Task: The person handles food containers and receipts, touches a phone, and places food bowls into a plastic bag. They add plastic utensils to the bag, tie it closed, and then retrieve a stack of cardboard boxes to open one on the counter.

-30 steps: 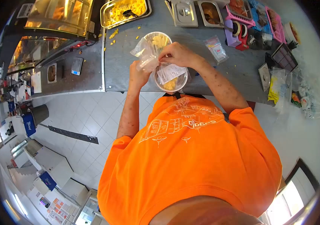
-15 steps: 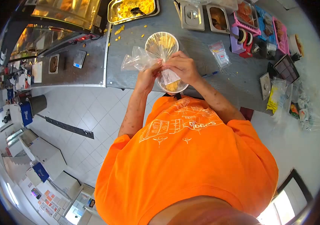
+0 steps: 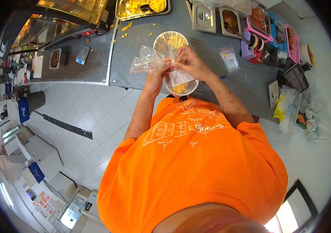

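Two round bowls of yellow food, a far bowl (image 3: 186,40) and a near bowl (image 3: 194,89), stand one behind the other at the counter's front. A clear plastic bag (image 3: 144,62) stretches over the far bowl, its gathered neck between my hands and its loose end spread to the left. My left hand (image 3: 159,73) is closed on that neck. Pinching the bag beside it is my right hand (image 3: 194,66), with some fingers raised. A white printed label (image 3: 180,79) shows below my fingers, partly over the near bowl. The exact pinch point is partly hidden.
At the back stands a steel tray (image 3: 122,16) of yellow food with a black spoon. A lidded steel pan (image 3: 204,17), a small clear packet (image 3: 229,59) and a tape dispenser (image 3: 248,46) lie rightward. A scale (image 3: 82,54) sits on the left counter.
Both hands stay at the bag's neck. Some right-hand fingers have lifted and curled higher, and the bag's loose end has shifted shape. The whole view has moved slightly.
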Demonstrator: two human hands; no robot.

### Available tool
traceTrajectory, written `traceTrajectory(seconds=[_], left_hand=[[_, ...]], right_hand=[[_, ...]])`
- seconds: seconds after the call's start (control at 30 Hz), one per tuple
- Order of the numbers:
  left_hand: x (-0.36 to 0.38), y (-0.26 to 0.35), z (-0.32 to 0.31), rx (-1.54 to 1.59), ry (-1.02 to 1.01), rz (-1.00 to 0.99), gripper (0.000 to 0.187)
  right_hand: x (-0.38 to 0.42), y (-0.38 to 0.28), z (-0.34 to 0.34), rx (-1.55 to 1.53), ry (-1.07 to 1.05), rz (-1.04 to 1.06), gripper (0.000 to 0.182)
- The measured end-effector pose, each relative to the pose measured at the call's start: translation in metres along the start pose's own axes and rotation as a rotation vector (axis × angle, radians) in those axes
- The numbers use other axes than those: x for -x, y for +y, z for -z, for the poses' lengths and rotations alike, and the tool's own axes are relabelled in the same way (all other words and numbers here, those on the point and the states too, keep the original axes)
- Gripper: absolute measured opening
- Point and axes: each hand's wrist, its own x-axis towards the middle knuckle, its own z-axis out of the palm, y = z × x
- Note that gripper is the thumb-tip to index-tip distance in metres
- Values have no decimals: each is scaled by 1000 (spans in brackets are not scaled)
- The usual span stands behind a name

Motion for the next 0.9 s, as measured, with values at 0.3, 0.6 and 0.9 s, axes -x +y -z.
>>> traceTrajectory(seconds=[0.3, 0.6, 0.9], left_hand=[[1, 2, 0, -110, -2, -53, 27], [-20, 0, 20, -1094, -150, -824, 33], [-8, 29, 19, -896, 65, -1019, 71]], right_hand=[[-8, 8, 4, 53, -9, -32, 34], [-26, -5, 15, 579, 293, 167, 14], [70, -36, 34, 702, 846, 300, 16]])
